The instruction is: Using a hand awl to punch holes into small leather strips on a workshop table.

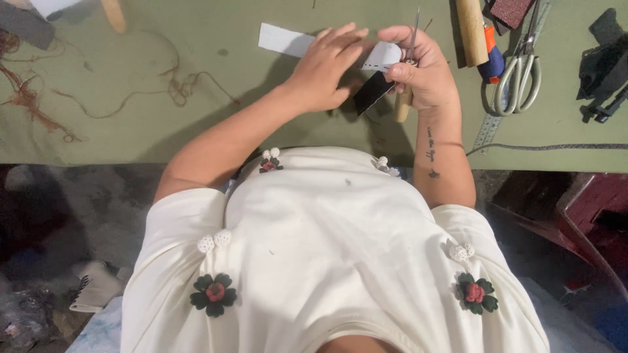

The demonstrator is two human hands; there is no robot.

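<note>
Hands meet over a green table. The left hand lies flat on a white strip, fingers straight and close together, pressing it down. The right hand is curled tight around a pointed tool with a wooden handle, its thin metal tip sticking up. The strip looks thin, light and bendy, so it probably slides easily; holding it flat near the end seems best. It is long and white, with a row of tiny holes, and a black piece sits under it. Scissors and a ruler lie well apart, off to the right.
</note>
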